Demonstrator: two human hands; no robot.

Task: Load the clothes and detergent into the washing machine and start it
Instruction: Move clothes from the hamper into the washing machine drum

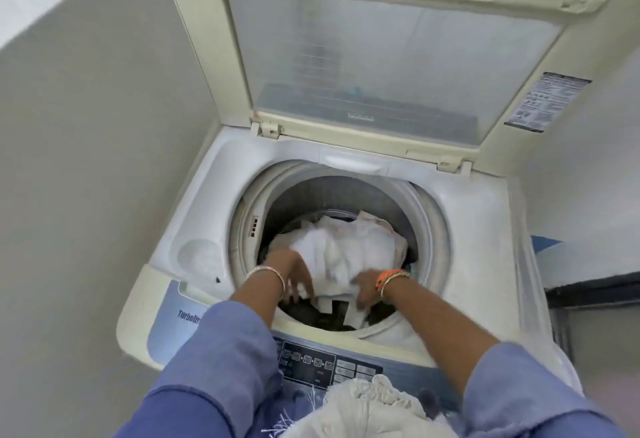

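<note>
Between the left hand (pixel 294 278) and right hand (pixel 367 290), a white garment (pixel 349 250) sits inside the drum (pixel 426 229) — both hands grip its near edge. Risk: a trailing strip drapes the rim — likely snags. Detergent not visible.

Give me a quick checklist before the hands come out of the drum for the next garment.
1. Cream hinged lid fully raised: ok.
2. White crumpled cloth inside the grey round drum: ok.
3. Left hand and right hand free of the cloth: not ok, both touch it.
4. Off-white fringed fabric off the dark button panel: not ok, it covers part.
5. Detergent added: cannot tell, none visible.
</note>
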